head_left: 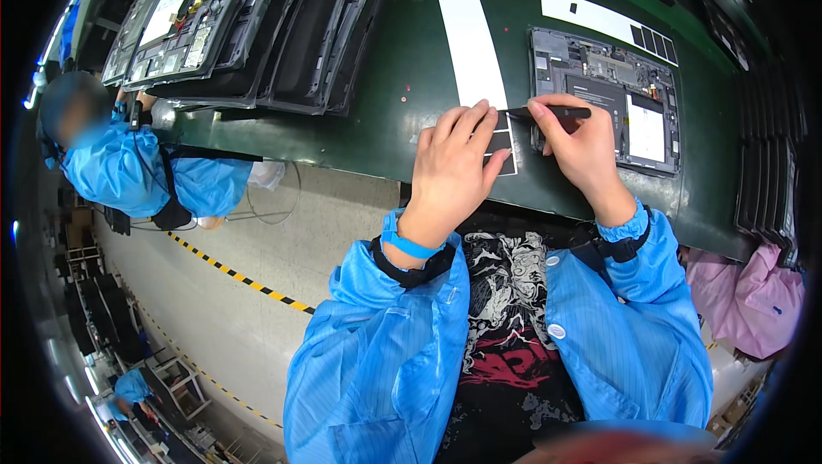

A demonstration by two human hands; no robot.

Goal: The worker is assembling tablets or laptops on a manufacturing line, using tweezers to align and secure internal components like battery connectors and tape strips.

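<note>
My left hand (454, 154) lies with fingers stretched out over the lower part of a white backing strip (473, 44), pressing it against the green table. Black rectangular stickers (502, 161) show on the strip beside the thumb. In my right hand (584, 151) is a pair of slim black tweezers (565, 111), pinched between thumb and fingers. The tweezers' tip points left and meets the strip's edge by my left fingertips. Just right of my right hand lies an opened laptop base (604, 66), its circuit board, black battery and a white panel exposed.
Stacked laptop bases (248, 36) rise at the left of the green table (342, 143). A second white strip (599, 19) with black stickers lies behind the opened base. Dark panels (766, 156) stand stacked at right. A co-worker in blue (128, 164) sits left; a pink sleeve (745, 293) shows right.
</note>
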